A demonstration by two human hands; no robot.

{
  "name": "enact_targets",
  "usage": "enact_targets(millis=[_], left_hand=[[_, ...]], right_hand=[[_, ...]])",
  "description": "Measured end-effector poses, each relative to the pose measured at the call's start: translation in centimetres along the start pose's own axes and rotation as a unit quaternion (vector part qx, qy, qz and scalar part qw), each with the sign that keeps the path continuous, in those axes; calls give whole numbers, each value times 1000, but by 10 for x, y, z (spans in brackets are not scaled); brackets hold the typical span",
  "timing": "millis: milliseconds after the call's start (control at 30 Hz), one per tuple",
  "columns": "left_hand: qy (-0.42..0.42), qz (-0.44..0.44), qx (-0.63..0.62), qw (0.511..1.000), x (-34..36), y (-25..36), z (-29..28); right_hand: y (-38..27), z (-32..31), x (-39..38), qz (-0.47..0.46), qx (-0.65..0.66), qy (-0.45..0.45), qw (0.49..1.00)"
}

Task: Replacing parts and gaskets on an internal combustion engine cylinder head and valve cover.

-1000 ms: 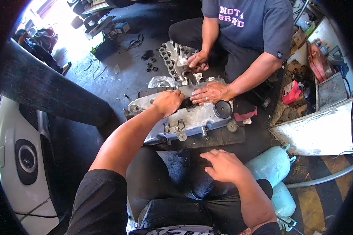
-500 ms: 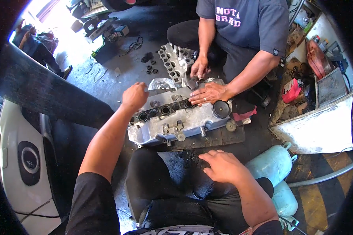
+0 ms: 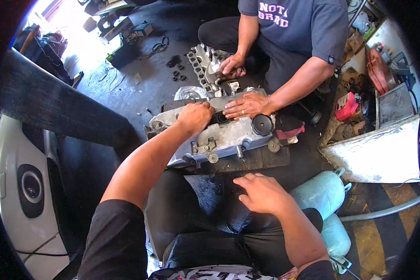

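A silver engine valve cover [image 3: 228, 135] lies on a dark board on the floor in front of me, with a round black cap [image 3: 262, 124] at its right end. My left hand [image 3: 196, 116] is on the middle of the cover, its fingers curled and closed. Whatever they grip is hidden beneath them. Above my lap, my right hand [image 3: 262, 192] hovers empty, its fingers loosely extended. A co-worker's hand [image 3: 249, 105] presses flat on the cover beside my left hand. The co-worker's other hand [image 3: 232, 66] is over a second metal casting [image 3: 201, 65] further away.
Black rings [image 3: 178, 73] and a clear plastic bag [image 3: 191, 93] lie beyond the cover. Two pale teal gas cylinders [image 3: 319, 189] lie to my right, near a cluttered white cabinet [image 3: 378, 154]. A dark post [image 3: 65, 102] and a light car panel [image 3: 18, 186] stand at left.
My left hand has moved right from the cover's far left side to its middle; the dark strip at its fingers no longer shows. The co-worker's far hand has drawn back from the cover.
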State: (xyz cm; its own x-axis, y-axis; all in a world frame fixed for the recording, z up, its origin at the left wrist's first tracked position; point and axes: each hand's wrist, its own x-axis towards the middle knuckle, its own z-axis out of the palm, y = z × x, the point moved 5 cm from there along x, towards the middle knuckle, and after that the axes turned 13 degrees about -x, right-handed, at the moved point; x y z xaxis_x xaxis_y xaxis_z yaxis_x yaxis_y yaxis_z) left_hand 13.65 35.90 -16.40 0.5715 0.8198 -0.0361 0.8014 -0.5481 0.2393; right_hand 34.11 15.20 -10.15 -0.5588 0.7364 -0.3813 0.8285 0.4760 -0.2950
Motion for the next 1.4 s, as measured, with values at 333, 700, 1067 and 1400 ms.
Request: enact_targets(millis=[333, 700, 1067, 1400], left_hand=[[-35, 41, 85, 995, 8, 7, 5], [177, -314, -79, 930, -56, -125, -47], [52, -137, -74, 986, -24, -24, -32], [-93, -30, 100, 990, 11, 12, 0]], right_hand=[[0, 1, 1, 2, -1, -6, 1000], [-1, -1, -4, 1, -8, 2, 1000], [-2, 8, 4, -2, -26, -27, 999], [-4, 1, -4, 3, -3, -42, 999]])
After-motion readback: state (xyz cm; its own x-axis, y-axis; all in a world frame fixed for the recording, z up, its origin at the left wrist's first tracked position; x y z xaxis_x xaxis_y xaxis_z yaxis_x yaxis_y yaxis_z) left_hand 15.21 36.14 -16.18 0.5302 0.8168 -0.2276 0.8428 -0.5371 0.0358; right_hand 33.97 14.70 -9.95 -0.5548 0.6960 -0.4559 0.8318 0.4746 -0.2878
